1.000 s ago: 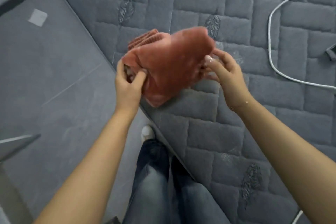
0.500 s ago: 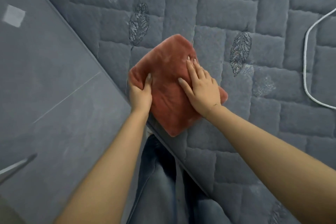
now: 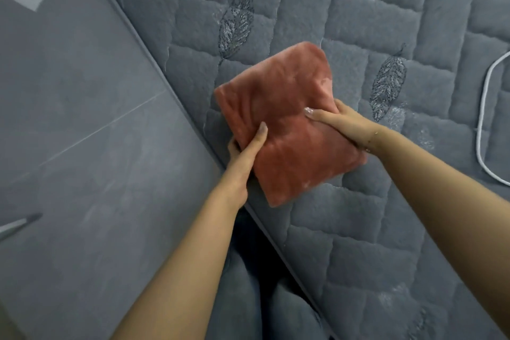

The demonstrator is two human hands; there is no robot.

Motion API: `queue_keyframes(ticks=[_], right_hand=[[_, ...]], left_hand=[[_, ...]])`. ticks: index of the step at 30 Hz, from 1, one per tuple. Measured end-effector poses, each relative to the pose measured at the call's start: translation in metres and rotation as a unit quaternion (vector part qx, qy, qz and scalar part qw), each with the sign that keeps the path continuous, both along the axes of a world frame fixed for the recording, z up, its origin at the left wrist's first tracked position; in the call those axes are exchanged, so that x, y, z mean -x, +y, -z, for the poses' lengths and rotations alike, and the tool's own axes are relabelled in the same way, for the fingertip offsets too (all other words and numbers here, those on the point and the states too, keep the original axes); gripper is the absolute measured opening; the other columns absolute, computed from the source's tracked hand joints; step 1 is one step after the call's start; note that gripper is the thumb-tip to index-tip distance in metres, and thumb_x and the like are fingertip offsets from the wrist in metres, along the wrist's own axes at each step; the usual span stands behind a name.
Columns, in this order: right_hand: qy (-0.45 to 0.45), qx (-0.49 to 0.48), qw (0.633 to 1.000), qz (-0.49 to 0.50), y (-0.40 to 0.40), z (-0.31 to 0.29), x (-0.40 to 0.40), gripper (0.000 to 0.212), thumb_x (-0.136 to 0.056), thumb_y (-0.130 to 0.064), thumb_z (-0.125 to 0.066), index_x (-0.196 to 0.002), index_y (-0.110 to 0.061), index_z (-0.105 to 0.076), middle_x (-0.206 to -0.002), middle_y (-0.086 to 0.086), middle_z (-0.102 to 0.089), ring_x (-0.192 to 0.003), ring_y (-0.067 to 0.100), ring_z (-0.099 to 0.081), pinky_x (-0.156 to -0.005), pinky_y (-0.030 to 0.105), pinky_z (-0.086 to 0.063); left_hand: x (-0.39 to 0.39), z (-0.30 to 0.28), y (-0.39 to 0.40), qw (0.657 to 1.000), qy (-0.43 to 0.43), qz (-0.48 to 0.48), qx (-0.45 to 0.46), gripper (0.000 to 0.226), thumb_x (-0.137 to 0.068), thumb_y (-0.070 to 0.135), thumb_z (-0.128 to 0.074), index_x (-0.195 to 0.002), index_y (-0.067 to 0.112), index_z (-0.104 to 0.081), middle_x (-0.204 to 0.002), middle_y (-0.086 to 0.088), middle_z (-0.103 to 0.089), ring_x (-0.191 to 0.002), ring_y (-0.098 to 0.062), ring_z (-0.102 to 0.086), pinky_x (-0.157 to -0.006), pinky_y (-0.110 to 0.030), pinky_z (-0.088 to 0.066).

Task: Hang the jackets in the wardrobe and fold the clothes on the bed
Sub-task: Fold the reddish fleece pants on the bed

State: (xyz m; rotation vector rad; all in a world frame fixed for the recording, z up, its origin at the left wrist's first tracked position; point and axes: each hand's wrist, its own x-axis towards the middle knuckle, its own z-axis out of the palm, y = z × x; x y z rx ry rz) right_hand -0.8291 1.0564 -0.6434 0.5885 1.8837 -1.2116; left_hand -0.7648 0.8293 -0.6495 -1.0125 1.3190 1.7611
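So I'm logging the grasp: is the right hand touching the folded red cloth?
Touching. The head view shows the right hand gripping the folded red cloth at its right edge, thumb lying on top. The left hand grips the opposite edge.

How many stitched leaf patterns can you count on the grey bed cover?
2 clear ones: one leaf beyond the folded pink cloth, another leaf to its right. Faint pale prints lie elsewhere; the cloth and arms may hide more.

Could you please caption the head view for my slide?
Both hands, left and right, grip a folded pink garment above the grey bed.
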Motion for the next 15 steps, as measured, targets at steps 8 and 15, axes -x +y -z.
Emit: queue_keyframes(ticks=[8,15], right_hand=[[-0.123,0.142,0.982,-0.031,-0.027,-0.062,-0.021,0.079,-0.062,-0.069,-0.076,-0.124,-0.023,-0.061,-0.115,0.006,-0.071,-0.106,0.023,-0.068,-0.092,0.040,-0.049],[-0.039,0.150,0.979,-0.133,-0.148,-0.224,-0.049,0.073,-0.059,-0.068,-0.079,-0.116,-0.025,-0.066,-0.104,0.002,-0.075,-0.095,0.021,-0.072,-0.081,0.035,-0.058]], left_hand=[[-0.037,-0.047,-0.031,0.990,0.023,-0.036,-0.137,0.066,-0.065,0.059,-0.083,-0.120,0.026,-0.068,-0.114,-0.002,-0.073,-0.103,-0.019,-0.070,-0.072,-0.028,-0.059],[-0.107,-0.203,-0.125,0.969,0.102,-0.209,-0.082,0.042,-0.076,0.042,-0.079,-0.110,0.018,-0.075,-0.109,-0.010,-0.073,-0.099,-0.024,-0.071,-0.069,-0.029,-0.059]])
